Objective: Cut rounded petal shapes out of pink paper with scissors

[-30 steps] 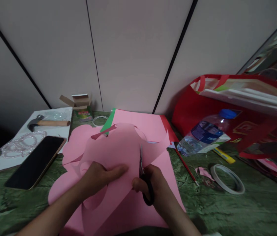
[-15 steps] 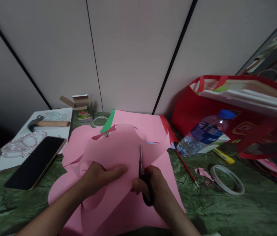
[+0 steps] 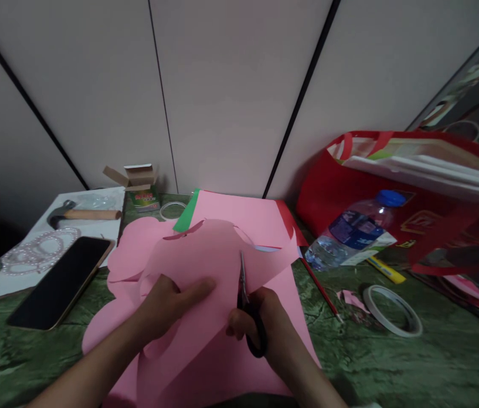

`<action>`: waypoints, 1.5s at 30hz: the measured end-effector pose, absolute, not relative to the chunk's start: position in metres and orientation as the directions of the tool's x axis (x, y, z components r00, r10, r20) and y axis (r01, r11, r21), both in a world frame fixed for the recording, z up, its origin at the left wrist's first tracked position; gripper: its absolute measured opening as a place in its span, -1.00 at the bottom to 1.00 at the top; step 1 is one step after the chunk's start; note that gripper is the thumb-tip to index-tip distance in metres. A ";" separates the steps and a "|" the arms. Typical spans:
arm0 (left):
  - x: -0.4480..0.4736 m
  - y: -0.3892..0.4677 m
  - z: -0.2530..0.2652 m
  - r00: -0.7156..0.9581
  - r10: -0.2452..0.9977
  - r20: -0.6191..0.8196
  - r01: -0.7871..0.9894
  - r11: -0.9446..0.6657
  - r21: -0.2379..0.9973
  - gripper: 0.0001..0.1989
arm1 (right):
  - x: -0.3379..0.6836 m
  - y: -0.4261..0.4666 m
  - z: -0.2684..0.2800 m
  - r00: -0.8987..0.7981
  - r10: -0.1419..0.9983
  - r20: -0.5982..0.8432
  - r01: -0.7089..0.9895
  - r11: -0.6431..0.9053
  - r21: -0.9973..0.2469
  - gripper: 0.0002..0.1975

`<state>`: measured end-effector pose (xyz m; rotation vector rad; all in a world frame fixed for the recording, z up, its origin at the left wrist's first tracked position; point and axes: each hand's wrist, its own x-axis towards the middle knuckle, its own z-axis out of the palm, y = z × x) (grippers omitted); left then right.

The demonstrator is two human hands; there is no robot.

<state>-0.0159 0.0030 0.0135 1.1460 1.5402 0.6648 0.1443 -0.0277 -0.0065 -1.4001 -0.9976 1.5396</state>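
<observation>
A sheet of pink paper (image 3: 196,249), partly cut along curves, is raised in front of me. My left hand (image 3: 175,303) grips it with the thumb on top and the fingers hidden beneath. My right hand (image 3: 260,323) holds black-handled scissors (image 3: 257,334), the thumb and fingers in the loops. Their blades point away from me and stand at the paper, right of my left thumb. Scalloped pink paper pieces (image 3: 137,246) lie to the left under the sheet. More pink paper (image 3: 239,212) rests behind it, over green and red sheets.
At left are a phone (image 3: 63,283), a hammer (image 3: 90,214), a beaded string (image 3: 39,252) and a small open box (image 3: 143,192). On the right are a water bottle (image 3: 354,232), a red bag (image 3: 324,181), a red pencil (image 3: 322,289), a tape roll (image 3: 392,311) and a yellow cutter (image 3: 386,269).
The raised pink sheet has tilted lower, and its right flap has shifted slightly right. My left thumb has moved a little left and up. Both hands keep their grip.
</observation>
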 end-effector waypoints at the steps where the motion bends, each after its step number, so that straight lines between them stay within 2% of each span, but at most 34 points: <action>1: -0.015 0.003 0.014 0.007 0.918 -0.396 0.315 0.374 0.872 -0.56 | 0.144 -0.028 -0.008 -0.060 0.935 -0.349 -0.070 -0.353 -0.933 -0.81; 3: -0.014 0.004 0.016 0.048 0.932 -0.360 0.280 0.333 0.900 -0.58 | 0.144 -0.027 -0.008 -0.067 0.935 -0.347 -0.092 -0.352 -0.931 -0.82; 6: -0.013 0.004 0.017 -0.009 0.937 -0.349 0.351 0.330 0.876 -0.56 | 0.146 -0.028 -0.004 -0.109 0.937 -0.333 -0.093 -0.343 -0.935 -0.81; 10: -0.017 0.004 0.015 0.030 0.932 -0.362 0.377 0.325 0.867 -0.55 | 0.152 -0.029 -0.001 -0.247 0.950 -0.192 -0.145 -0.232 -0.962 -0.70; 15: -0.018 0.003 0.017 0.089 0.928 -0.362 0.400 0.299 0.866 -0.57 | 0.154 -0.029 -0.005 -0.254 0.965 -0.066 -0.264 -0.134 -0.955 -0.68; 19: -0.015 0.001 0.021 0.058 0.944 -0.325 0.417 0.273 0.867 -0.60 | 0.154 -0.028 -0.008 -0.297 0.955 -0.031 -0.259 -0.111 -0.960 -0.69; 24: -0.017 0.002 0.017 0.054 0.932 -0.358 0.487 0.288 0.824 -0.57 | 0.154 -0.028 -0.008 -0.311 0.950 0.021 -0.293 -0.074 -0.953 -0.47; 30: -0.016 0.001 0.019 0.043 0.938 -0.345 0.448 0.290 0.846 -0.56 | 0.153 -0.029 -0.007 -0.297 0.955 0.024 -0.330 -0.079 -0.941 -0.30; 40: -0.015 0.000 0.020 0.023 0.950 -0.311 0.413 0.275 0.868 -0.56 | 0.153 -0.028 -0.014 -0.224 0.973 -0.047 -0.231 -0.100 -0.968 -0.60; 45: -0.021 0.004 0.013 0.070 0.931 -0.358 0.448 0.292 0.845 -0.54 | 0.153 -0.028 -0.017 -0.185 0.981 -0.061 -0.217 -0.101 -0.971 -0.63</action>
